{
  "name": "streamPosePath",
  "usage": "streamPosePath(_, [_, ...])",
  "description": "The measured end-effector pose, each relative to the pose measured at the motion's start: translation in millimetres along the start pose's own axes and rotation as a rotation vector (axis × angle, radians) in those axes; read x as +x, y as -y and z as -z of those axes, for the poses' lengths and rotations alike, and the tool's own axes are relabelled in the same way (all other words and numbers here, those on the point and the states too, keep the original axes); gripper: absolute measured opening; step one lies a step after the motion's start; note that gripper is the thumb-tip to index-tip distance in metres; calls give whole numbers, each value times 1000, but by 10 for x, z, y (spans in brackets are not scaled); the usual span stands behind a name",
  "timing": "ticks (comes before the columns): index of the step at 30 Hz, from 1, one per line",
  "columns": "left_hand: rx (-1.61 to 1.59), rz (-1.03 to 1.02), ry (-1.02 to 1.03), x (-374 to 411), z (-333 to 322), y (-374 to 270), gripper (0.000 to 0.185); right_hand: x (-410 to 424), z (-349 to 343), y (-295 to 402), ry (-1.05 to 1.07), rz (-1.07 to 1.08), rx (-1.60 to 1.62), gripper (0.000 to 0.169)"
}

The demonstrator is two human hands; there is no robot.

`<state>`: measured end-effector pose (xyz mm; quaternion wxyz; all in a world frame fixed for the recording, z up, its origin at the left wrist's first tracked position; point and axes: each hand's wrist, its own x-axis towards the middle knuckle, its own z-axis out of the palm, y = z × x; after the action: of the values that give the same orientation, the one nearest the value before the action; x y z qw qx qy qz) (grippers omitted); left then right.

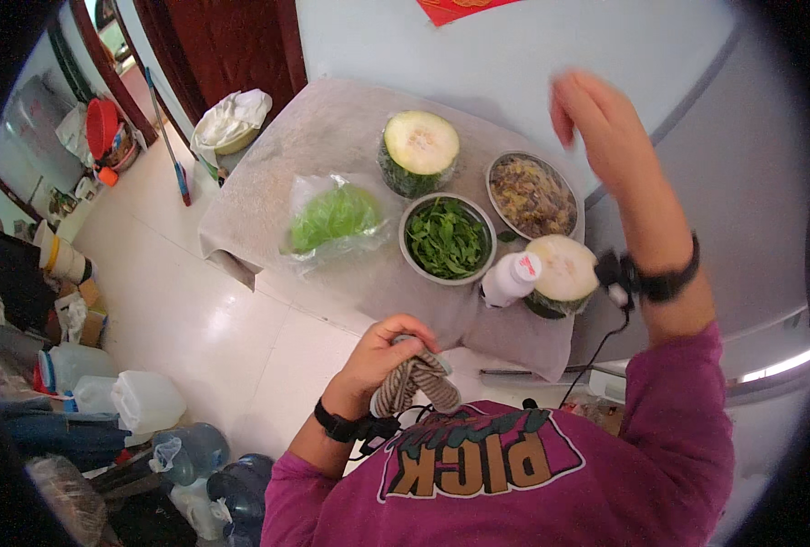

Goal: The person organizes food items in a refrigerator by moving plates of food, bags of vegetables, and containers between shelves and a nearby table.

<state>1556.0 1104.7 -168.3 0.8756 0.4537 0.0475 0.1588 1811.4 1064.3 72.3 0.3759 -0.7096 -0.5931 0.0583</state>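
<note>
My left hand (384, 352) grips a brown-and-grey striped cloth (415, 390) with pale edging, folded and hanging just in front of my shirt. My right hand (593, 123) is raised at the upper right, blurred, with its fingers bent and nothing visible in them. Below it, a metal bowl of mixed brownish food (533, 197) sits on the covered table (337, 116). A bowl of green leaves (447, 238) stands nearer me. Beside that bowl are a white bottle (509, 280) with writing on its cap and a cut winter melon (562, 273) in plastic film.
Another cut winter melon (419, 154) and a clear bag of green vegetables (337, 217) rest on the table. A grey panel (733, 184) rises at the right. Leftward on the floor are a broom (173, 147), plastic jugs (145, 402) and large water bottles (193, 455).
</note>
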Motion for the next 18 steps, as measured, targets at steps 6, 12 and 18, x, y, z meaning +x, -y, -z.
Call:
streamPosePath(6, [121, -21, 151, 27, -950, 355, 11, -2223, 58, -114, 400, -182, 223, 10])
streamPosePath(12, [566, -357, 73, 254, -2187, 967, 15, -3785, 104, -736, 286, -310, 647, 48])
streamPosePath(18, [969, -566, 468, 595, -3455, 1602, 40, -4728, 659, -905, -201, -684, 1605, 42])
